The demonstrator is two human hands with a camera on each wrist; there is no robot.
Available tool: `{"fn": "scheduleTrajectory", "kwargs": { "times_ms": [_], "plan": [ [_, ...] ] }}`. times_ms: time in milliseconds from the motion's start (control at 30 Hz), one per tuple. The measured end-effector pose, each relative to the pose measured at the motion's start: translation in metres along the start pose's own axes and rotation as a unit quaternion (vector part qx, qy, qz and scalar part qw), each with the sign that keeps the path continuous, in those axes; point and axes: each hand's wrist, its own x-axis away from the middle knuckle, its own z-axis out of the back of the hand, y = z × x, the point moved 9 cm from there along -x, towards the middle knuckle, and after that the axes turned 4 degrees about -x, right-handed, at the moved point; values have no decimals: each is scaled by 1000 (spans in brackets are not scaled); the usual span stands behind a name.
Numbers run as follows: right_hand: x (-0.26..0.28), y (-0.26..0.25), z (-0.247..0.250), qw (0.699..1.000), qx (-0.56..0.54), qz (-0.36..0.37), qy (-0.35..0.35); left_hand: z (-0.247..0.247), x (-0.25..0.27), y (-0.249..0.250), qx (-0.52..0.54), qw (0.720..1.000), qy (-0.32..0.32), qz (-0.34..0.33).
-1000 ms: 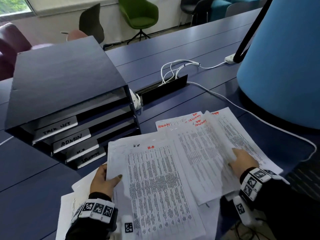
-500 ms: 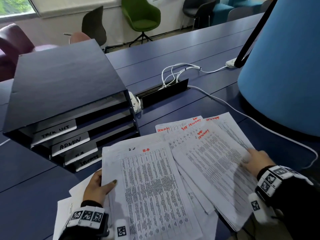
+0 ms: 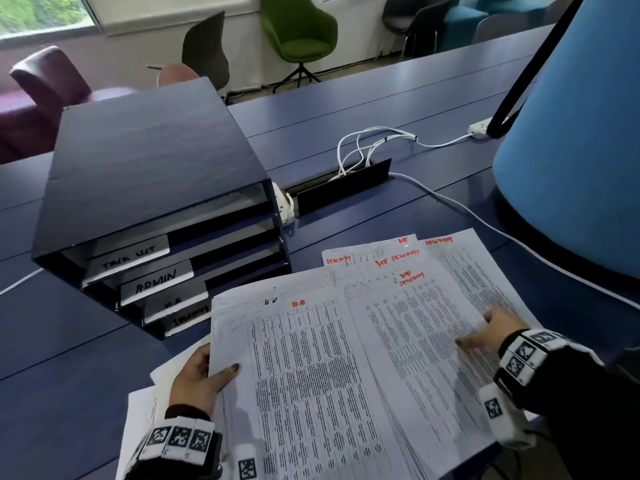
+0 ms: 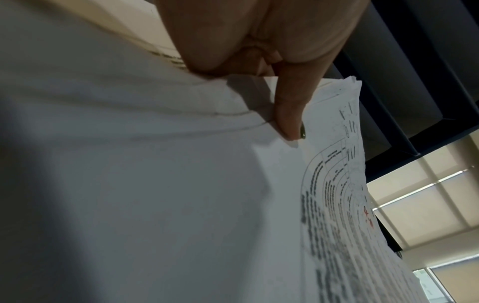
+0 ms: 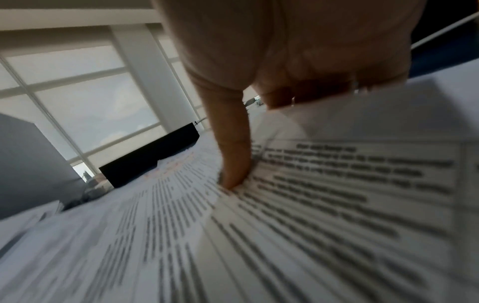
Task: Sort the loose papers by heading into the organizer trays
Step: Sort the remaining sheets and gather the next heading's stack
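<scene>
The dark, slab-sided organizer (image 3: 156, 174) shows four labelled trays. Just in front of it, thin, limp printed papers (image 3: 311, 375) lie fanned out, their red headings showing. The left hand (image 3: 199, 379) pinches the edge nearest the organizer, thumb on top. The right hand (image 3: 495, 327) pinches the far sheets. They'd do best to slide one sheet free at a time and match its heading to a tray label.

A long dark-blue table (image 3: 381, 109) fills the near side of the room. Beyond it stand a green chair (image 3: 299, 26), a black chair (image 3: 204, 50), a maroon armchair (image 3: 52, 77) and teal seats (image 3: 460, 22) against a pale wall (image 3: 131, 53). A window (image 3: 38, 12) at upper left shows daylit greenery.
</scene>
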Motion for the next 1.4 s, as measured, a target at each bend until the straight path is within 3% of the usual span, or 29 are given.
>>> {"fn": "scheduleTrajectory", "kwargs": {
  "times_ms": [100,367,500,633,767,967,1033,1133,1267,1333,1400],
  "plan": [
    [-1,-10,6,1000,-13,27,1,2,-1,-3,0,1000,-7,5],
    [-4,-9,56,983,-77,39,162,4,0,1,44,999,-2,15],
    [19,-37,59,958,-134,128,217,-7,4,6,-50,996,-70,23],
    [52,-90,3,947,-213,236,39,-19,16,23,-103,991,-83,-9],
    [76,-113,-62,945,-198,229,-127,-18,28,46,-29,998,-45,-36],
    [107,-116,-104,929,-184,237,-218,0,34,88,91,992,0,-85],
    [109,-111,-104,917,-227,234,-232,7,38,112,144,983,12,-113],
    [105,-101,-96,881,-346,200,-252,17,45,156,204,962,28,-178],
    [114,-102,-81,804,-500,187,-264,22,54,197,289,928,32,-233],
    [127,-112,-82,746,-568,179,-297,16,60,210,333,910,20,-245],
    [143,-123,-84,670,-638,168,-341,5,66,219,364,897,-1,-252]
  ]
}}
